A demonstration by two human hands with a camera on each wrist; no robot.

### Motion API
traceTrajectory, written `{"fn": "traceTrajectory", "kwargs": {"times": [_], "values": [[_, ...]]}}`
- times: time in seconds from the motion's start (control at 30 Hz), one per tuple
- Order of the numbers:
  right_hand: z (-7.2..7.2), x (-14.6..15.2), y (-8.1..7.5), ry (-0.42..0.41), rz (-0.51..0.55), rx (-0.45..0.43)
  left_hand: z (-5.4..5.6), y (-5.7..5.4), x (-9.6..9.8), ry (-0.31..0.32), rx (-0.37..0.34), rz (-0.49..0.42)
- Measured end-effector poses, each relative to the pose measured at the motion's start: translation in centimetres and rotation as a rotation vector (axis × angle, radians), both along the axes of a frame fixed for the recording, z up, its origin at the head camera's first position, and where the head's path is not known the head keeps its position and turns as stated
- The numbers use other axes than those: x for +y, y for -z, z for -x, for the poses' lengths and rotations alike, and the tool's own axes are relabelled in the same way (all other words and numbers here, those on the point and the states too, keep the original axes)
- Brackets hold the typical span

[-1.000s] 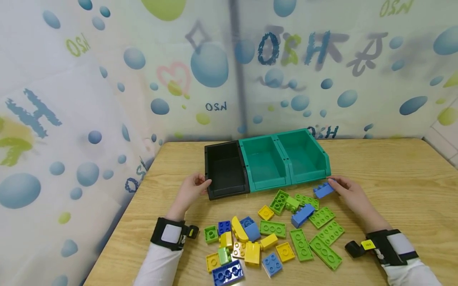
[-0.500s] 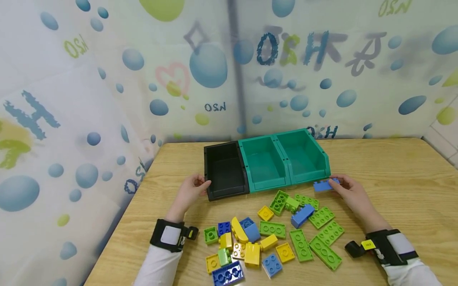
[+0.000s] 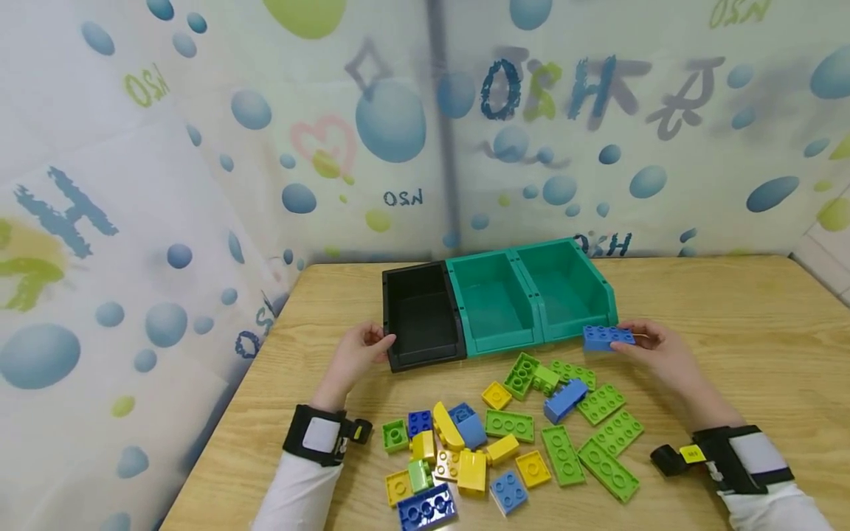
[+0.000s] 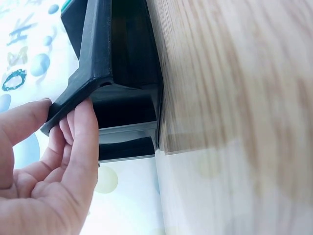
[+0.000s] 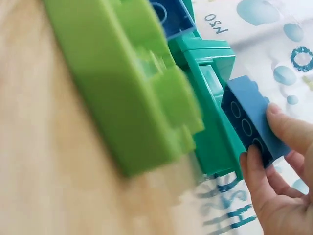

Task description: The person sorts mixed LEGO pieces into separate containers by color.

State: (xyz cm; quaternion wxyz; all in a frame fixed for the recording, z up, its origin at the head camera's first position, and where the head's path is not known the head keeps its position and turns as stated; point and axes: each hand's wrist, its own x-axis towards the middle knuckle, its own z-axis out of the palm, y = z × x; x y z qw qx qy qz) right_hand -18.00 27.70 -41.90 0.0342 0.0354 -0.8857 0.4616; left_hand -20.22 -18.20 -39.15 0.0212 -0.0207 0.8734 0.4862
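Note:
My left hand (image 3: 356, 357) pinches the near left corner of a black bin (image 3: 428, 357). In the left wrist view the thumb lies on one face of the bin's rim (image 4: 88, 73), with curled fingers behind it. A blue brick (image 3: 598, 339) with two rows of studs is pinched between the thumb and fingers of my right hand (image 3: 664, 358). It sits studs up, just in front of the right teal bin (image 3: 578, 329). The right wrist view shows the hollow underside of this blue brick (image 5: 252, 117), held above the table.
The middle teal bin (image 3: 506, 342) joins the black one to the right teal one. Loose bricks lie in front: several green plates (image 3: 561, 456), yellow pieces (image 3: 471, 472), another blue brick (image 3: 564, 401) and a dark blue one (image 3: 427, 507). A patterned curtain (image 3: 398, 221) hangs behind the table (image 3: 717, 295).
The blue brick has turned in my right hand from slanted to level, and its studded top now shows. My left hand stays on the black bin's corner.

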Motion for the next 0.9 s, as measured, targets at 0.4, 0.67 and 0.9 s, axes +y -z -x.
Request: {"fn": "traceTrajectory", "kwargs": {"times": [0.4, 0.67, 0.9], "values": [[3.7, -2.3, -5.4, -0.080, -0.108, -0.059, 0.0, -0.1, 0.3, 0.000, 0.005, -0.032], [6.7, -5.5, -4.9, -0.139, -0.283, 0.022, 0.0, -0.1, 0.3, -0.003, 0.001, -0.027], [7.7, -6.4, -4.0, -0.142, -0.335, 0.031, -0.1, -0.2, 0.2, 0.002, 0.003, -0.018]]}}
